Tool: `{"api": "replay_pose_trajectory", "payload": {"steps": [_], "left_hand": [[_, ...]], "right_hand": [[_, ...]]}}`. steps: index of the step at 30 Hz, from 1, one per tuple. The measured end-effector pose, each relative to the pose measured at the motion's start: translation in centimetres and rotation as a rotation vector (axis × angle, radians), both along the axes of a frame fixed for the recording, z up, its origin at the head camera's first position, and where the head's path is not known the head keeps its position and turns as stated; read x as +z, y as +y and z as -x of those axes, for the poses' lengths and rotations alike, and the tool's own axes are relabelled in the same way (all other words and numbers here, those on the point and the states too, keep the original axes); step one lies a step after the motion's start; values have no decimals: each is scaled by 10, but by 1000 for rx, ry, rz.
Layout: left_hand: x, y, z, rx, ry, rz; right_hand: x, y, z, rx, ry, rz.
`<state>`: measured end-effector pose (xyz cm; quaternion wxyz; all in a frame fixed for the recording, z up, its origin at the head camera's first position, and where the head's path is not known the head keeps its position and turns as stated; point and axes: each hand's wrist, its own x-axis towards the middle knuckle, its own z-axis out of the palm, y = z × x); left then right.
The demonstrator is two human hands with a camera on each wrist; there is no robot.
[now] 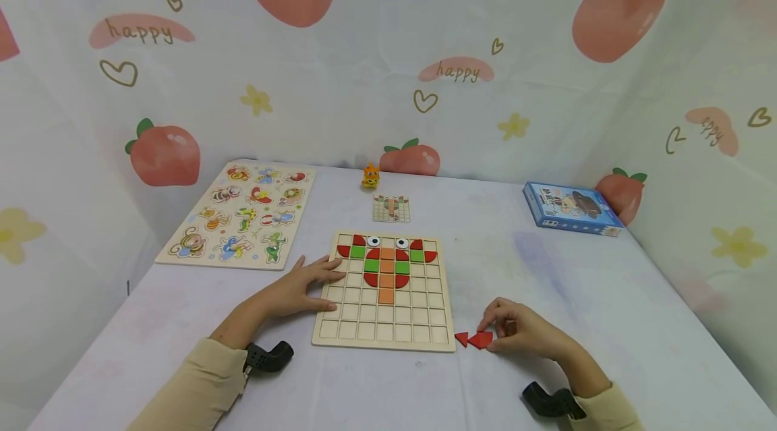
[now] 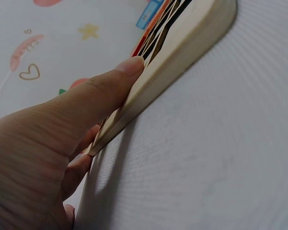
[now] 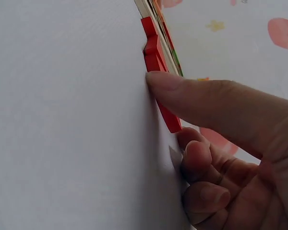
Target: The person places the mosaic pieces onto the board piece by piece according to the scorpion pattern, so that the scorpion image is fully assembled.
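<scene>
A square wooden grid board (image 1: 385,347) lies on the table, with red, green and orange pieces and two eye pieces in its upper cells. My left hand (image 1: 295,289) rests on the board's left side, fingers spread; in the left wrist view the thumb (image 2: 129,67) touches its top edge. Right of the board's lower corner, my right hand (image 1: 523,331) pinches a red piece (image 1: 481,340) lying on the table. One small red triangle (image 1: 462,338) sits between that piece and the board. In the right wrist view the thumb (image 3: 168,86) covers part of the red pieces (image 3: 153,48).
Behind the board lies a small pattern card (image 1: 391,209), with an orange toy figure (image 1: 371,176) farther back. A wooden insect puzzle board (image 1: 245,215) is at the left. A blue box (image 1: 572,208) stands back right, near the patterned cloth wall.
</scene>
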<state>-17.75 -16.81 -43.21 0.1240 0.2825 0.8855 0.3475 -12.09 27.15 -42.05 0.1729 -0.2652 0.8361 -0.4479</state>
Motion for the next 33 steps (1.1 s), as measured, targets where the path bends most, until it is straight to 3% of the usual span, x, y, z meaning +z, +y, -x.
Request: {"api": "replay_pose_trajectory", "payload": {"steps": [14,26,33], "left_hand": [[-1,-1,0,-1,10,-1],[1,0,1,-4,12,-5],[0,0,0,-2,8,-4]], "right_hand": [[-2,-5,1,-9,34,-41],[5,1,0,-77,-61,-78],[15,0,-2,-95,-12,-185]]}}
